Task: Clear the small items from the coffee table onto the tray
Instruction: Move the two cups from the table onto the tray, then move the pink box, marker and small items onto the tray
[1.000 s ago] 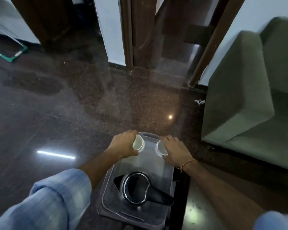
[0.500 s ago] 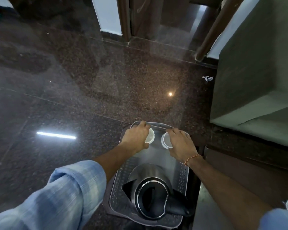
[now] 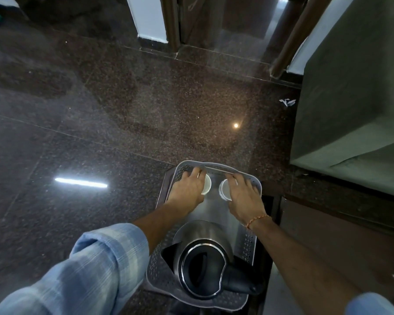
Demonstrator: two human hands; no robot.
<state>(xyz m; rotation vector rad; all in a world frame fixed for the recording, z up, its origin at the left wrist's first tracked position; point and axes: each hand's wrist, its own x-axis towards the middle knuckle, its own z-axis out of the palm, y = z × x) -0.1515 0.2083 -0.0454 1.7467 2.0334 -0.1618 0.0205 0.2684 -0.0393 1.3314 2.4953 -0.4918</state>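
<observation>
A grey perforated metal tray [image 3: 248, 244] lies below me. On its near half stands a steel kettle [image 3: 202, 262] with a black lid and handle. Over the tray's far end, my left hand [image 3: 188, 189] is wrapped around a small white paper cup [image 3: 207, 184]. My right hand [image 3: 242, 196] grips a second white paper cup [image 3: 224, 189] beside it. The two cups are tilted with their mouths facing each other, a small gap between them. I cannot tell whether they touch the tray.
Dark polished stone floor [image 3: 123, 123] spreads to the left and ahead. A green sofa [image 3: 355, 110] fills the right side. A dark wooden surface [image 3: 339, 235] lies right of the tray. A scrap of white paper [image 3: 287, 102] lies on the floor by the sofa.
The view has tipped downward and the tray now shows more fully. Both hands with their cups have sunk lower toward the tray's far end.
</observation>
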